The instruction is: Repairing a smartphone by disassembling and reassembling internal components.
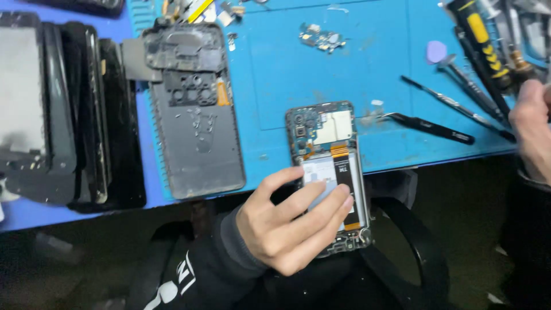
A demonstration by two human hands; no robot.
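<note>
We looked down at a blue mat [298, 69] on a workbench. Our left hand [287, 224] held an opened phone [330, 166] by its lower half, fingers laid across the pale battery, thumb hidden underneath. The phone sat half on the mat's near edge and half out over our lap, with its circuit board and an orange flex strip exposed at the top. Our right hand [531, 129] was at the far right edge of the view, beside a cluster of tools; we could not tell whether it was closed on anything, as the fingers were cut off by the frame.

To the left of the phone lay a grey back cover [195, 115], inner side up, and further left a stack of dark screens [63, 109]. Black tweezers [430, 126] rested just right of the phone, a thin metal pry tool [453, 103] beyond them, and a small loose board [321, 37] near the top of the mat.

In our judgement, the overhang was the main risk: if the left hand loosened, the phone could tip off the edge. Fingers pressing on the battery could also flex it, and a sleeve or hand might snag the bare flex strip.
</note>
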